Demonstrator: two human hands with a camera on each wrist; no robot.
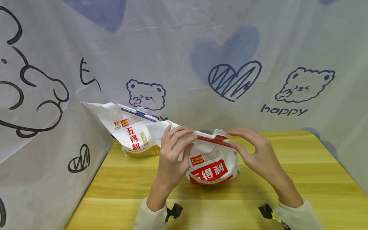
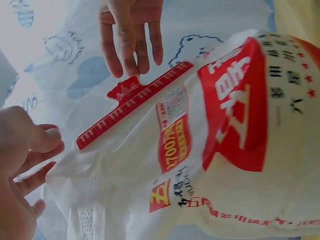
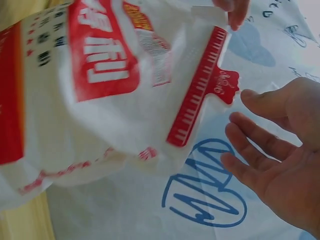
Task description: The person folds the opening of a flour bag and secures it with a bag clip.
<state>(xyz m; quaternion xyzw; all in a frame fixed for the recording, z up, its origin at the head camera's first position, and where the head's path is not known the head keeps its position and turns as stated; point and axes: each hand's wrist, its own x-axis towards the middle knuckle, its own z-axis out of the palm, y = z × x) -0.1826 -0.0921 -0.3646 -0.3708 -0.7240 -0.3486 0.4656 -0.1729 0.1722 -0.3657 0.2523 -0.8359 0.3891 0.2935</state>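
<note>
A white flour bag [image 1: 210, 159] with red printing sits in the middle of the table. Across its folded top runs a red-and-white sealing clip [image 2: 135, 105] with a red tab [image 3: 225, 85]. My left hand [image 1: 173, 156] is at the bag's upper left corner, its fingertips close to the clip's left end; the fingers are loosely bent and the clip is not between them. On the other side, my right hand [image 3: 280, 145] has thumb and fingers spread apart near the tab, holding nothing.
Behind and to the left stands a second white bag [image 1: 126, 137] with gold printing and a blue clip [image 1: 139, 113] on its top. The wooden table [image 1: 120, 198] ends at a pale hanging cloth [image 1: 178, 57] printed with bears and hearts.
</note>
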